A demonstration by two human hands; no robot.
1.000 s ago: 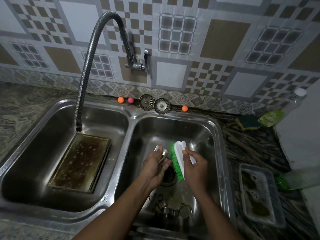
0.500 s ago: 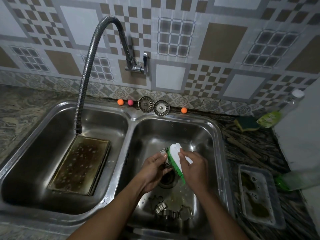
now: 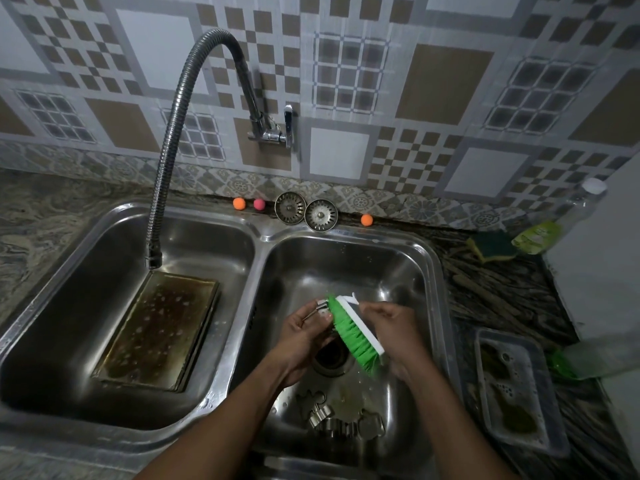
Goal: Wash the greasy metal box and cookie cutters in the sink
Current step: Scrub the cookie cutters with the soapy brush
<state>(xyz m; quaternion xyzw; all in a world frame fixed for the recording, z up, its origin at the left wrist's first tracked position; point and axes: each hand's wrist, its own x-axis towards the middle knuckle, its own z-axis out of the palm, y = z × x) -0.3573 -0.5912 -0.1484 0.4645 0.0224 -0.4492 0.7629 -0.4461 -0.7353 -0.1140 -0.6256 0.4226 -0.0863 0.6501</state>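
Over the drain of the right sink basin [image 3: 408, 271], my left hand [image 3: 304, 336] grips a small metal cookie cutter [image 3: 320, 305], only its top edge showing above my fingers. My right hand [image 3: 398, 336] holds a white-backed brush with green bristles [image 3: 353, 336], the bristles pressed against the cutter. Several more cookie cutters [image 3: 343, 419] lie on the basin floor near the front. The greasy metal box [image 3: 157, 329] lies flat in the left sink basin [image 3: 86, 271], brown inside with soap bubbles.
A flexible tap hose [image 3: 166, 168] ends just above the box. Two drain strainers [image 3: 306, 211] and small coloured balls [image 3: 239, 203] sit on the back ledge. On the right counter are a plastic tray with soapy liquid [image 3: 512, 389], a sponge [image 3: 491, 249] and bottles [image 3: 561, 223].
The brush has slid down and toward me along the cutter between my hands. My left hand has kept the cutter over the drain.
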